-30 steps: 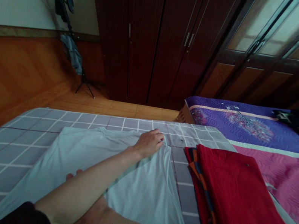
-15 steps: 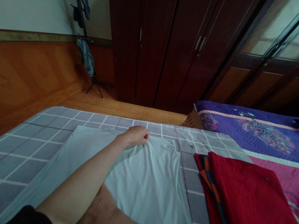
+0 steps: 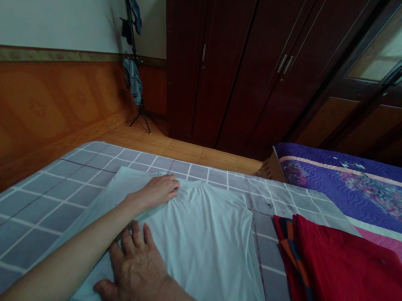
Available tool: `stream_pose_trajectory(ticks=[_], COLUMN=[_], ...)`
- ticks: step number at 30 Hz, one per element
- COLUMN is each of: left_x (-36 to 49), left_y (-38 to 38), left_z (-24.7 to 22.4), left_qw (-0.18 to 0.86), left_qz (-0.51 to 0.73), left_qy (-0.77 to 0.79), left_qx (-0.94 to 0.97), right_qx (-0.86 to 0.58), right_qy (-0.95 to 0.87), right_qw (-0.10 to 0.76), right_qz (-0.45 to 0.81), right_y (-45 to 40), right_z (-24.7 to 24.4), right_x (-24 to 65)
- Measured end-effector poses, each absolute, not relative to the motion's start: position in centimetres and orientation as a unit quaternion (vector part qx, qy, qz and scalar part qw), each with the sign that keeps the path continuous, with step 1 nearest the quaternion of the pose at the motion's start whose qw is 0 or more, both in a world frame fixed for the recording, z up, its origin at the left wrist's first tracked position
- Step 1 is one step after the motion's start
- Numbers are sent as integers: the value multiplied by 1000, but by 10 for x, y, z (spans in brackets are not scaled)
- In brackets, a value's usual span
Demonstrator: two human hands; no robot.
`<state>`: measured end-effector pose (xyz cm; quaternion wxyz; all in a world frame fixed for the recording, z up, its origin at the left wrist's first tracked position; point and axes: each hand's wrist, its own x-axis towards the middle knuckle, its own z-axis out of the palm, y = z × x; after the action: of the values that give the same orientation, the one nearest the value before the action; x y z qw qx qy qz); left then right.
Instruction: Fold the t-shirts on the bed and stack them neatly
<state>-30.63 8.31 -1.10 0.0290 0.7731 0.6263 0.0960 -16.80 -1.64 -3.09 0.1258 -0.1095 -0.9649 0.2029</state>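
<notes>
A pale, light-blue cloth garment (image 3: pixel 206 233) lies spread out on the grey checked bedding, with soft wrinkles across its right side. Near its far edge, my left hand (image 3: pixel 158 193) rests palm down on the cloth, fingers extended and holding nothing. My right hand (image 3: pixel 136 273) lies closer to me on the same garment, its fingers spread and the palm pressed down. The left forearm passes beside the right fingertips. Which kind of garment it is I cannot tell.
To the right is a folded red cloth (image 3: pixel 352 283) with orange and navy stripes along its edge. The checked bedding (image 3: pixel 32 214) runs underneath. Beyond stand a dark wardrobe (image 3: pixel 218 71), a coat stand (image 3: pixel 132 31) and a purple floral bed cover (image 3: pixel 336 173).
My left hand has loosened from a curled grip at the garment's far edge and moved left, now flat. My right hand, mostly hidden before, has come into sight with spread fingers. The view has shifted left.
</notes>
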Motion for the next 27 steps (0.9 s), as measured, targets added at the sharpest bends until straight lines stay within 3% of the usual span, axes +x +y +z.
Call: stream_pose_trajectory(ticks=[7, 16, 23, 27], left_x=[-324, -316, -350, -378], left_y=[84, 84, 71, 27], left_z=[-28, -40, 13, 24], left_qw=[-16, 5, 31, 63], left_qz=[144, 145, 246, 216], left_qy=[637, 610, 642, 672], left_qx=[757, 779, 725, 705], right_qx=[-104, -103, -108, -104], right_qy=[-964, -955, -952, -953], right_qw=[108, 91, 69, 74], right_qz=[218, 264, 277, 276], right_y=[-16, -15, -13, -12], right_z=[-26, -19, -19, -19], right_x=[-168, -168, -166, -166])
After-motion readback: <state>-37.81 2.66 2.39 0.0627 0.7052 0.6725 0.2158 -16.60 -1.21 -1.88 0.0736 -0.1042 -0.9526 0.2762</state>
